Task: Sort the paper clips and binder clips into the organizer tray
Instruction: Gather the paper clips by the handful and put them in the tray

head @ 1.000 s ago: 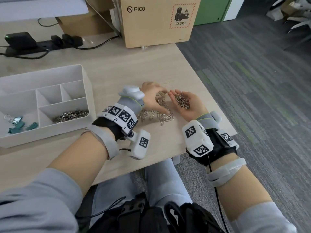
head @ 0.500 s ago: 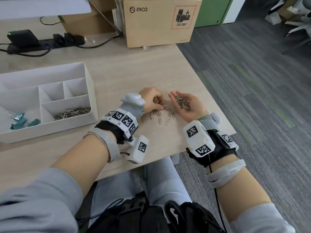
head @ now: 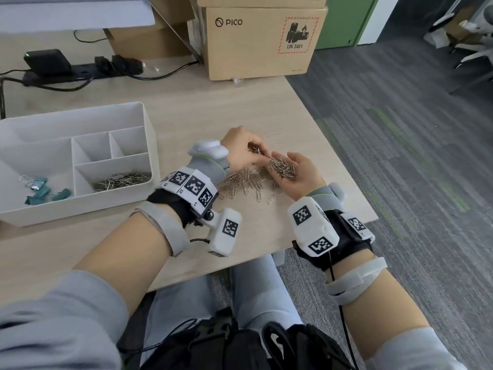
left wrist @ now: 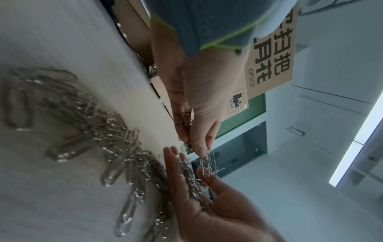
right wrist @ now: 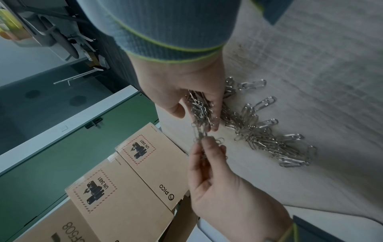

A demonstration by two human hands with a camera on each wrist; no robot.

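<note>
My right hand (head: 293, 169) lies palm up over the table's right part, with a heap of silver paper clips (head: 283, 166) on its cupped palm. My left hand (head: 262, 155) pinches a few paper clips (left wrist: 208, 163) right at the right hand's fingertips. Under and between both hands lies a loose pile of paper clips (head: 244, 181) on the table. The white organizer tray (head: 149, 134) stands to the left. Its front right compartment holds paper clips (head: 122, 178), and its left compartment holds teal binder clips (head: 40, 188).
A PICO cardboard box (head: 256, 41) stands at the back of the table, with a black power strip and cables (head: 80, 68) to its left. The table's right edge (head: 346, 166) is close to my right hand, with carpet floor beyond.
My left hand has left the pile on the table and come up to the right palm with a few clips pinched. The right hand has barely moved.
</note>
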